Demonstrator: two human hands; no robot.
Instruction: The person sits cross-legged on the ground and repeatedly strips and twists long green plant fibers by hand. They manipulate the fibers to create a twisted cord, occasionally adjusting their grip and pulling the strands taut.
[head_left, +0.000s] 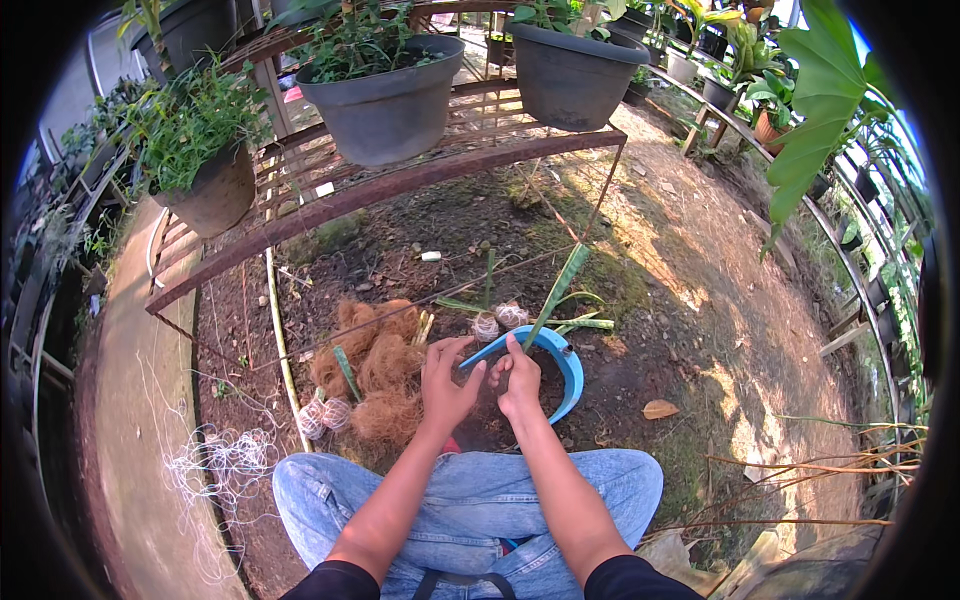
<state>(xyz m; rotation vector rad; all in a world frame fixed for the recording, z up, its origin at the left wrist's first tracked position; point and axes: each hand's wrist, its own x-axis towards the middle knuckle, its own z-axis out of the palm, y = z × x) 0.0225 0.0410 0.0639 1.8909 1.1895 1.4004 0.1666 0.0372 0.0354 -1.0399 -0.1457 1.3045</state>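
My right hand (520, 379) pinches the lower end of a long mottled green leaf (559, 289), likely a snake plant's, which slants up and to the right. Below it is a blue plastic basin (574, 371) with dark soil in it. My left hand (450, 382) is beside the basin's left rim with its fingers apart and nothing seen in it; whether it touches the rim I cannot tell. Two string-wrapped balls (486, 327) lie behind the basin, near more cut leaves (592, 323). Brown coconut fibre (386, 371) is heaped to the left, beside two more wrapped balls (324, 415).
A rusty metal rack (390, 193) bearing grey plastic pots (382, 105) of plants stands ahead. Loose white string (221, 465) lies tangled at the left, by a concrete strip (142, 420). A dry leaf (660, 409) rests on the soil at the right.
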